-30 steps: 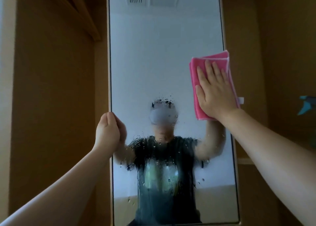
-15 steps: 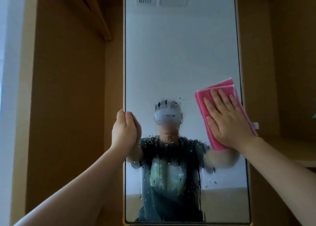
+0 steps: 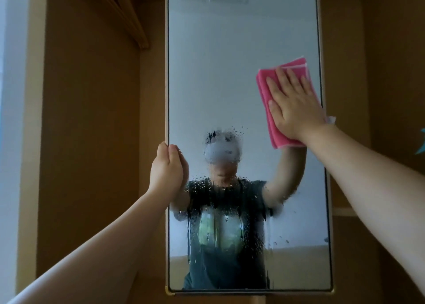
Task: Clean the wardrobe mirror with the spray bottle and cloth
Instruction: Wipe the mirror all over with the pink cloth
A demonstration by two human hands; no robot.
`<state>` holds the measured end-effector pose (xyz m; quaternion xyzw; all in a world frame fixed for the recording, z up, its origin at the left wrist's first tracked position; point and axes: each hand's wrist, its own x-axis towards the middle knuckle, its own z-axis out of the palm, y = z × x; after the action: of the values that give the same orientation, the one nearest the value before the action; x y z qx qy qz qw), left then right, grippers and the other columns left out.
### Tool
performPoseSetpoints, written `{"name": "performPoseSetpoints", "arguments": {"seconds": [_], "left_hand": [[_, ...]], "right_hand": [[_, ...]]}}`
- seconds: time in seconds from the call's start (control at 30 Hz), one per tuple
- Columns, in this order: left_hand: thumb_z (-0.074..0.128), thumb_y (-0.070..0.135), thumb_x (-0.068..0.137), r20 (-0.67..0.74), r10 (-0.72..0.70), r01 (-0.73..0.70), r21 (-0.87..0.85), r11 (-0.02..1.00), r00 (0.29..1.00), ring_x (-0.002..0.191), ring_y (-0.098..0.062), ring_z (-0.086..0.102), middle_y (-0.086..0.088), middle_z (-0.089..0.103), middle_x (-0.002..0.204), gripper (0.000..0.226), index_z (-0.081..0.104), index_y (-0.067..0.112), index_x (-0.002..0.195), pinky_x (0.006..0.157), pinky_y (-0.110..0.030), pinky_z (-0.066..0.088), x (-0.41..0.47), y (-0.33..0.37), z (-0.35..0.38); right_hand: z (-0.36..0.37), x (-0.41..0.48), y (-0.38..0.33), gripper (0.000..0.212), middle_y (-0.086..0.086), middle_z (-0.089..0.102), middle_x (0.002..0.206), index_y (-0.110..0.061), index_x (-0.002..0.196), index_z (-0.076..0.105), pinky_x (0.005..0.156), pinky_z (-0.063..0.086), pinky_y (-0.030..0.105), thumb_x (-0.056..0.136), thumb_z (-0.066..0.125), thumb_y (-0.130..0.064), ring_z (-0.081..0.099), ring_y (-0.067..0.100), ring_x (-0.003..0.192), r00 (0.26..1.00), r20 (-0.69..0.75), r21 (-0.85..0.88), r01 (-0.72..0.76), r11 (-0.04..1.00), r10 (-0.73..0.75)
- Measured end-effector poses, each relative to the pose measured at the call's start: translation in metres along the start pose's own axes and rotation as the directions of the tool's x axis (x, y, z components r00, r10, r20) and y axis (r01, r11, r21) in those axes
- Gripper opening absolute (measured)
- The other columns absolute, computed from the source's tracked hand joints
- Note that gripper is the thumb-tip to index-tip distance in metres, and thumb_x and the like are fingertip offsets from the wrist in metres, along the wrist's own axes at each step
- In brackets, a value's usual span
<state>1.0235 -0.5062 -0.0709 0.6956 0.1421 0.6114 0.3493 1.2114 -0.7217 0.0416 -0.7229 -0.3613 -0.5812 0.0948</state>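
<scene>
wooden side panel (image 3: pixel 92 142) | slanted rail (image 3: pixel 124 16) upper left (same brown wood) | pale ledge (image 3: pixel 343 211) right

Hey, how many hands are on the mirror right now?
2, not counting reflections. The left hand grips the mirror's left edge about halfway up. The right hand presses flat on the cloth, higher up near the right edge.
</scene>
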Motion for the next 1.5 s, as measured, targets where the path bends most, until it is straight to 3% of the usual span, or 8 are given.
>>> {"name": "performPoseSetpoints", "arguments": {"seconds": [0.27, 0.5, 0.73, 0.9, 1.07, 1.27, 1.5], "left_hand": [[0.028, 0.029, 0.103, 0.053, -0.018, 0.019, -0.008, 1.000, 0.998, 0.064, -0.013, 0.047, -0.001, 0.049, 0.072, 0.026, 0.040, 0.014, 0.084, 0.058, -0.028, 0.037, 0.000, 0.005, -0.007], [0.030, 0.031, 0.101, 0.084, -0.010, 0.011, -0.013, 1.000, 0.996, 0.066, -0.017, 0.046, -0.003, 0.048, 0.073, 0.026, 0.039, 0.015, 0.083, 0.063, -0.033, 0.039, 0.000, 0.005, -0.010], [0.031, 0.031, 0.101, 0.089, 0.004, -0.003, -0.009, 1.000, 0.996, 0.067, -0.018, 0.048, -0.006, 0.050, 0.076, 0.025, 0.038, 0.015, 0.084, 0.062, -0.034, 0.041, 0.002, 0.003, -0.010], [0.032, 0.040, 0.096, 0.113, -0.042, 0.047, -0.040, 0.998, 0.993, 0.068, -0.026, 0.055, -0.011, 0.054, 0.076, 0.026, 0.038, 0.020, 0.081, 0.068, -0.047, 0.051, 0.005, 0.000, -0.011], [0.032, 0.038, 0.097, 0.132, -0.048, 0.052, -0.030, 0.998, 0.990, 0.069, -0.028, 0.056, -0.013, 0.057, 0.076, 0.024, 0.038, 0.021, 0.081, 0.068, -0.045, 0.050, 0.004, 0.002, -0.012], [0.033, 0.033, 0.098, 0.140, -0.035, 0.039, -0.025, 0.999, 0.989, 0.065, -0.024, 0.053, -0.010, 0.053, 0.074, 0.023, 0.036, 0.021, 0.080, 0.062, -0.039, 0.045, 0.003, 0.003, -0.012], [0.033, 0.042, 0.092, 0.196, -0.061, 0.075, -0.064, 0.995, 0.979, 0.065, -0.025, 0.054, -0.012, 0.054, 0.074, 0.022, 0.037, 0.022, 0.082, 0.061, -0.042, 0.045, 0.004, 0.000, -0.014]], "right_hand": [[-0.007, 0.023, 0.001, 0.059, 0.009, 0.001, 0.163, -0.018, 0.155, 0.003, 0.121, 0.002, 0.048, 0.101, 0.006, -0.043, -0.001, 0.029, 0.150, 1.000, -0.017, 0.012, -0.021, 1.000, 0.022], [-0.005, 0.013, -0.006, 0.060, 0.010, 0.004, 0.162, -0.017, 0.155, 0.005, 0.121, 0.003, 0.049, 0.101, 0.010, -0.041, 0.002, 0.030, 0.150, 1.000, -0.010, 0.024, -0.004, 1.000, 0.004], [0.007, -0.014, -0.024, 0.061, 0.011, 0.005, 0.162, -0.015, 0.155, 0.009, 0.121, 0.003, 0.048, 0.100, 0.012, -0.043, 0.003, 0.029, 0.149, 0.994, 0.011, -0.021, 0.105, 0.994, -0.105], [0.018, -0.058, -0.052, 0.060, 0.013, 0.009, 0.160, -0.012, 0.153, 0.013, 0.121, 0.004, 0.047, 0.101, 0.014, -0.041, 0.007, 0.031, 0.148, 0.985, -0.012, 0.000, 0.173, 0.985, -0.173], [0.042, -0.107, -0.079, 0.057, 0.012, 0.014, 0.160, -0.014, 0.153, 0.015, 0.119, 0.009, 0.051, 0.103, 0.013, -0.040, 0.008, 0.031, 0.149, 0.951, -0.014, 0.040, 0.311, 0.950, -0.310], [0.041, -0.103, -0.077, 0.057, 0.010, 0.018, 0.159, -0.015, 0.152, 0.021, 0.119, 0.013, 0.052, 0.101, 0.020, -0.040, 0.012, 0.030, 0.148, 0.945, -0.030, 0.043, 0.328, 0.944, -0.327], [0.034, -0.083, -0.073, 0.057, 0.009, 0.021, 0.159, -0.017, 0.152, 0.027, 0.119, 0.015, 0.051, 0.099, 0.025, -0.040, 0.015, 0.028, 0.148, 0.943, -0.020, 0.023, 0.333, 0.943, -0.332]]}}
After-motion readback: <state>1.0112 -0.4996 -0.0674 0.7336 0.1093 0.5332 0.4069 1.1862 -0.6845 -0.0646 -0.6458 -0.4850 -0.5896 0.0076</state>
